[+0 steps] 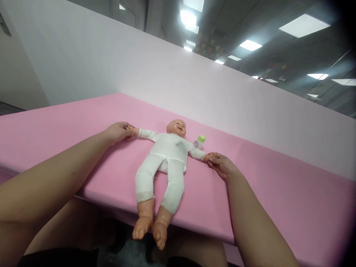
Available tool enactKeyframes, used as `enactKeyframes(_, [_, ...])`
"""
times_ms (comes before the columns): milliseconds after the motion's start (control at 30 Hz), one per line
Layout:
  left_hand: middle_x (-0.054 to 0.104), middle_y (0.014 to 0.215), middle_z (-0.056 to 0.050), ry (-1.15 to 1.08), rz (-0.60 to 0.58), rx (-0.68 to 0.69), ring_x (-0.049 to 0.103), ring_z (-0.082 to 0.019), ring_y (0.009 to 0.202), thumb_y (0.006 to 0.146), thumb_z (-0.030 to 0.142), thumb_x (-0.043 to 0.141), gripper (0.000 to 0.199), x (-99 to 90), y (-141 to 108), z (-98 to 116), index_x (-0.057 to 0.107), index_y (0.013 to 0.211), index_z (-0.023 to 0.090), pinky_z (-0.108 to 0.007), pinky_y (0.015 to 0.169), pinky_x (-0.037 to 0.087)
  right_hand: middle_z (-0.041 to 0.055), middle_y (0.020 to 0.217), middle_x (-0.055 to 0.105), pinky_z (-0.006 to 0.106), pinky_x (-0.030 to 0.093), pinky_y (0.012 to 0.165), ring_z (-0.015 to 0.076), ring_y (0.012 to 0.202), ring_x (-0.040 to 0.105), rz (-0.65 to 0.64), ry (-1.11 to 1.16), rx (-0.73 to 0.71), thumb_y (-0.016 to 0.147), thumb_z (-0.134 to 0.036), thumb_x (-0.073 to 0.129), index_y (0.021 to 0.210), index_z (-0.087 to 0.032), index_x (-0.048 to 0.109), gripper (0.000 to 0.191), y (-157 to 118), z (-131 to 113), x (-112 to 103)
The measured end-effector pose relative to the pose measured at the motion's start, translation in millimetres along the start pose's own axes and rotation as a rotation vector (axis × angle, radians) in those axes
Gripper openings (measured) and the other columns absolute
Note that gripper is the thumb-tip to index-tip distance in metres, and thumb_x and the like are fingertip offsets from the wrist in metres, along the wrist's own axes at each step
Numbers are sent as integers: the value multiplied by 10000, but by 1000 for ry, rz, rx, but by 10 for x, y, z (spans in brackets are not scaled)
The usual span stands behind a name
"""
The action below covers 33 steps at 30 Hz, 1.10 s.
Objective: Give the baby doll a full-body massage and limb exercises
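Observation:
A baby doll [169,148] with a white cloth body lies on its back on the pink table, its head toward the wall and its feet hanging past the front edge. Both its arms are stretched out sideways. My left hand [120,132] is closed round the doll's hand on the left side. On the other side, my right hand [221,165] pinches the doll's other hand between thumb and fingers. Close to the doll's shoulder on the right stands a small bottle [199,142] with a green cap, partly hidden behind the doll's arm.
The pink tabletop [280,193] runs along a pale wall [211,92] at the back. My legs are under the table's front edge. Ceiling lights [304,26] show above the wall, and a pale panel with a handle stands at far left.

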State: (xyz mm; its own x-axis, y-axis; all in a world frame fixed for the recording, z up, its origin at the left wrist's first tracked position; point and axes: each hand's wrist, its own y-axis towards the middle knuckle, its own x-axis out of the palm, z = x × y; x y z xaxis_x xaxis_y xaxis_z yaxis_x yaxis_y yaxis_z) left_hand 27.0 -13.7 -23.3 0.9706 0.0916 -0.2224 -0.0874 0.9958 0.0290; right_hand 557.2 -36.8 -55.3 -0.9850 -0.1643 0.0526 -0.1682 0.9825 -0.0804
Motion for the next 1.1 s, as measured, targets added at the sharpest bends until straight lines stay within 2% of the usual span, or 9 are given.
enactKeyframes(100, [769,870,-104,8,1,6,684,-211,739,553,473,937,443,10,-9,8,736,833,194,-284,629,534,57,855,722,308,499,648,155,667,581,-16,-42,2,704,-316,947,849,-196,697,313,-18,-21,33])
enactKeyframes(200, [746,773,-88,-9,28,-16,686,-221,695,576,485,920,420,29,-22,23,698,787,199,-300,608,540,52,805,712,296,469,618,150,646,570,10,-48,20,723,-373,938,797,-193,670,331,-10,-16,47])
enactKeyframes(300, [720,708,-78,-47,52,-38,694,-233,666,631,463,882,361,45,-20,32,676,768,200,-324,611,558,49,783,690,293,484,612,160,658,584,54,-37,23,758,-416,914,805,-185,689,326,12,1,46])
enactKeyframes(433, [749,773,-118,-64,54,-60,725,-265,701,688,407,826,292,45,8,25,724,834,175,-354,645,589,91,858,716,314,536,642,185,699,613,51,-48,26,853,-484,804,888,-162,750,329,35,6,44])
enactKeyframes(600, [758,830,-147,-108,66,-93,754,-288,747,691,272,826,352,35,38,8,719,1000,143,-374,698,613,108,941,746,312,603,714,209,791,669,83,-48,44,847,-301,736,892,-160,773,152,53,7,33])
enactKeyframes(733, [745,919,-147,-194,103,-103,758,-280,741,684,154,826,514,32,40,-3,646,1165,142,-406,738,629,126,1091,752,320,648,815,255,990,714,96,11,34,829,-225,777,1005,-177,775,183,70,37,-10])
enactKeyframes(900, [748,965,-135,-198,70,-79,758,-271,776,561,77,835,605,18,31,-19,638,1128,151,-383,765,625,109,1224,723,274,632,953,252,1201,673,99,111,37,810,-154,841,1088,-204,746,299,89,71,-63])
enactKeyframes(1033, [763,868,-110,-134,2,-22,741,-256,773,483,151,881,562,4,20,-22,690,1013,160,-334,718,595,97,1266,700,271,620,974,242,1205,667,83,146,38,770,-147,890,1101,-213,736,371,74,63,-57])
enactKeyframes(1100, [763,820,-105,-93,-2,-10,731,-252,760,493,229,905,494,3,15,-18,706,941,168,-325,694,580,85,1228,706,257,616,941,222,1135,685,70,141,32,740,-152,916,1093,-209,739,399,57,48,-38])
